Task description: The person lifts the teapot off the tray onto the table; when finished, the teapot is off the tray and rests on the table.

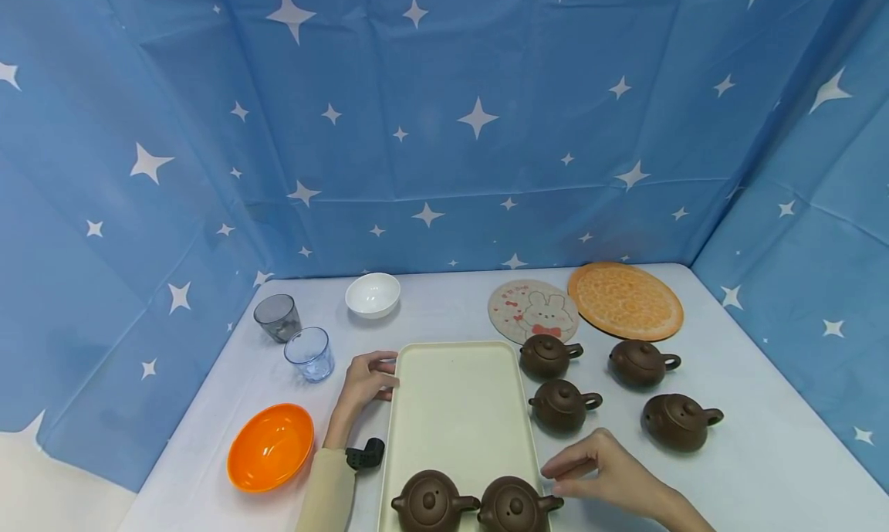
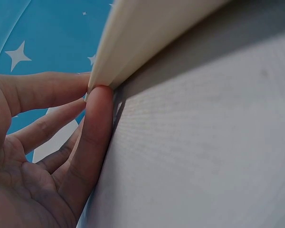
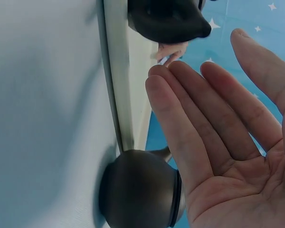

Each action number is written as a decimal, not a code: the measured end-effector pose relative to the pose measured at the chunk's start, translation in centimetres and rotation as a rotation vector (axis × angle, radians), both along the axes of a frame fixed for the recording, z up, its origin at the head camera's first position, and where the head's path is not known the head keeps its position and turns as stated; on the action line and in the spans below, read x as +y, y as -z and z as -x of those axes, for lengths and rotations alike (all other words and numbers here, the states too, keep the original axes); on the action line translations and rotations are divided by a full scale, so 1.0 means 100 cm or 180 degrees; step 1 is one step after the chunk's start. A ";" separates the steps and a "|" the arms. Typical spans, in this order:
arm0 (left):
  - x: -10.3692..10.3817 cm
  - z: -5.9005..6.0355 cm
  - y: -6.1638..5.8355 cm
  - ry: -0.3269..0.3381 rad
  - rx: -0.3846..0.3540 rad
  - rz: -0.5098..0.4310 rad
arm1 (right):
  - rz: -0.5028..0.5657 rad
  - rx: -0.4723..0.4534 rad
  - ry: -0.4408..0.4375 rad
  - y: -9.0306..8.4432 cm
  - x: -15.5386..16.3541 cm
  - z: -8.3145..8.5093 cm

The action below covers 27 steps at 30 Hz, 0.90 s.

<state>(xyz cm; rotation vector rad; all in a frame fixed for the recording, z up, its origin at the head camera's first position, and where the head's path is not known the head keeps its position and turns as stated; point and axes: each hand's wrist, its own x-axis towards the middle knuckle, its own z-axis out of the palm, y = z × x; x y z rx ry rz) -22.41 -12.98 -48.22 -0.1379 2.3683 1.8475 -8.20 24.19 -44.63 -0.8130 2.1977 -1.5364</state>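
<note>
A cream tray [image 1: 458, 408] lies lengthwise in front of me. My left hand [image 1: 370, 377] grips its left rim near the far corner; in the left wrist view, the thumb and fingers pinch the tray edge [image 2: 128, 42]. Two dark brown teapots stand side by side at the tray's near end, a left one [image 1: 429, 503] and a right one [image 1: 515, 506], both handles pointing right. Just beyond the right teapot's handle, my right hand [image 1: 607, 474] hovers by the tray's right edge. Its fingers are extended and hold nothing in the right wrist view.
Several more brown teapots [image 1: 561, 405] stand right of the tray. Behind them lie a rabbit-print round mat [image 1: 517, 310] and an orange-tan round mat [image 1: 625, 300]. Leftward are an orange bowl [image 1: 271, 448], a blue glass [image 1: 310, 356], a grey glass [image 1: 278, 317] and a white bowl [image 1: 373, 296].
</note>
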 end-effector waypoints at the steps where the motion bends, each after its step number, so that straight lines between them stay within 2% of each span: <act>1: 0.000 0.000 0.000 -0.0005 -0.0006 0.0002 | 0.0003 -0.0001 -0.0006 0.001 0.000 -0.001; 9: -0.001 -0.001 0.001 -0.0006 -0.0023 0.0003 | 0.0207 0.0189 -0.0127 0.010 -0.006 -0.008; 24: -0.001 -0.002 -0.001 0.0022 -0.0005 -0.0049 | 0.0325 0.0429 -0.0137 0.017 -0.012 -0.013; 27: -0.001 -0.002 0.000 0.0026 -0.0012 -0.0045 | 0.0330 0.0403 -0.0113 0.018 -0.013 -0.014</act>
